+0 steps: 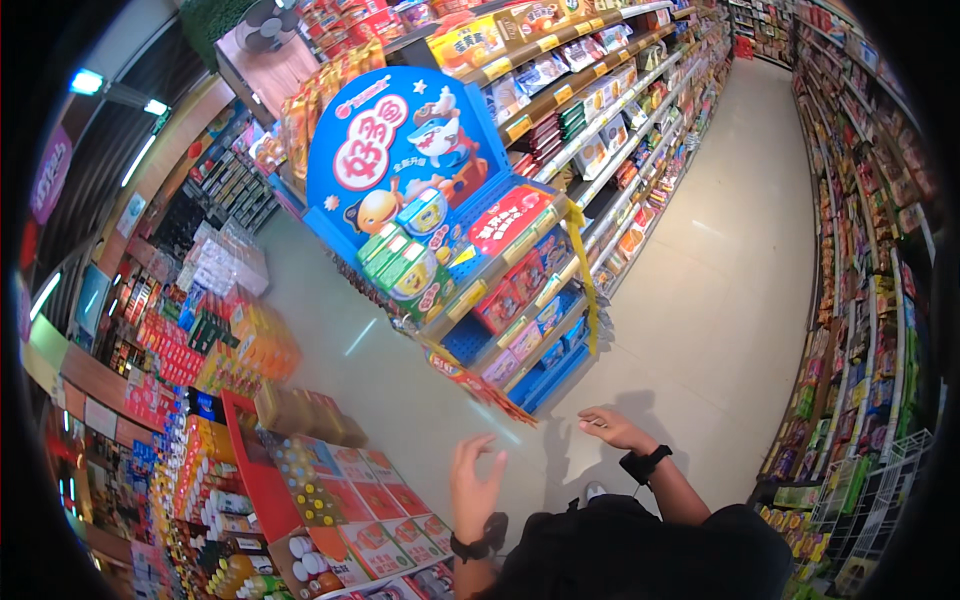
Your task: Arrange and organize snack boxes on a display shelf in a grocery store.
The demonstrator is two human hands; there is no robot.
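My left hand point(477, 480) is raised above the floor with its fingers apart and slightly curled, a dark band on its wrist. My right hand point(616, 430) is held out over the tiled floor, fingers loosely bent, with a black strap device on its wrist. Neither hand touches any goods. Ahead of both stands a blue end-of-aisle display shelf point(450, 212) with a cartoon backboard. On its top tier are green snack boxes point(403, 266), a blue snack box point(426, 215) and a red carton point(510, 217). Red packs point(510, 292) and pink boxes point(514, 355) sit lower.
Long snack shelves point(622, 97) run back from the display. Another stocked shelf point(832, 247) lines the aisle's right side, with a white wire rack point(874, 495) near me. Stacked cartons point(379, 517) and bottles stand at the lower left. Yellow tape point(586, 277) hangs from the display's corner.
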